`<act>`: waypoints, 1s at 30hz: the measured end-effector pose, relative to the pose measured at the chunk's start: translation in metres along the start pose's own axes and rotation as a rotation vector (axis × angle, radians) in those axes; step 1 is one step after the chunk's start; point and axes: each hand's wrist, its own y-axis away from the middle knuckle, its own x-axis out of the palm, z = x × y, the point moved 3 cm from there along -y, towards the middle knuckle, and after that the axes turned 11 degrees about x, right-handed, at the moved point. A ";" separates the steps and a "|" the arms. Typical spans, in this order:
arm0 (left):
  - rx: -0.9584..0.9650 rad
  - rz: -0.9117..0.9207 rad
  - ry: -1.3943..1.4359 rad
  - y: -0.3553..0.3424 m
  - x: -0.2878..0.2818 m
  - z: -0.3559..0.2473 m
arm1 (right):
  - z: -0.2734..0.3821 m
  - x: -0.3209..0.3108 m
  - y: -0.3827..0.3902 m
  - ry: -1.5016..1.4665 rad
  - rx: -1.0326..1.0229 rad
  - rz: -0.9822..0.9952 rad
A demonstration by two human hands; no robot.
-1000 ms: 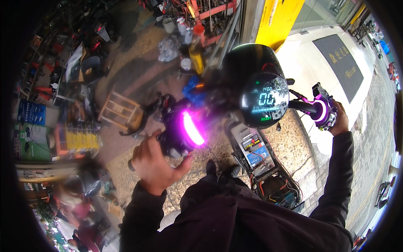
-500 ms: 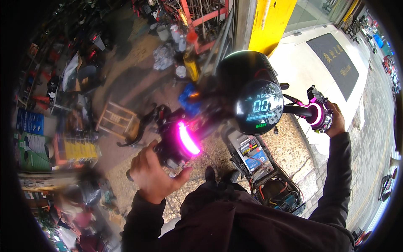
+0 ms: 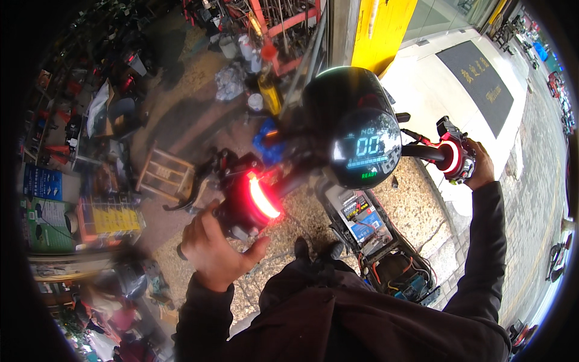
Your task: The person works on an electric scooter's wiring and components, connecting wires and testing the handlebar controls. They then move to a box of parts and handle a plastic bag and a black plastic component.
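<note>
An electric scooter's handlebar spans the space in front of me, with a round lit display point(image 3: 367, 145) at its middle. My left hand point(image 3: 218, 250) has its fingers over the left handlebar grip point(image 3: 183, 251), the thumb stretched out towards the switch housing. A red-glowing light ring point(image 3: 263, 196) sits beside that hand. Around the right grip closes my right hand point(image 3: 480, 166); most of its fingers are hidden behind the switch block point(image 3: 465, 158), next to a second red ring point(image 3: 451, 158). Below the display lies the scooter's opened body point(image 3: 377, 241), its battery point(image 3: 368, 222) and wires exposed.
A wooden stool point(image 3: 166, 175) lies on the floor at left, near the brake lever point(image 3: 190, 196). Boxes point(image 3: 108, 217) and shop clutter fill the left side. A yellow pillar point(image 3: 383, 33), a dark doormat point(image 3: 476, 84) and paving point(image 3: 531, 199) are to the right.
The light rings on both sides have turned from pink to red. The handlebar, display and both hands appear shifted slightly left in view; both hands keep their places on the grips.
</note>
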 end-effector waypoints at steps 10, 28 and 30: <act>-0.001 0.003 0.047 -0.004 -0.001 -0.003 | -0.006 0.001 -0.002 0.025 -0.110 -0.048; -0.128 0.359 0.067 0.001 -0.008 0.038 | -0.006 -0.002 0.001 0.050 -0.037 -0.040; -0.155 0.325 0.166 0.004 -0.007 0.037 | -0.007 -0.002 0.000 0.057 -0.040 -0.049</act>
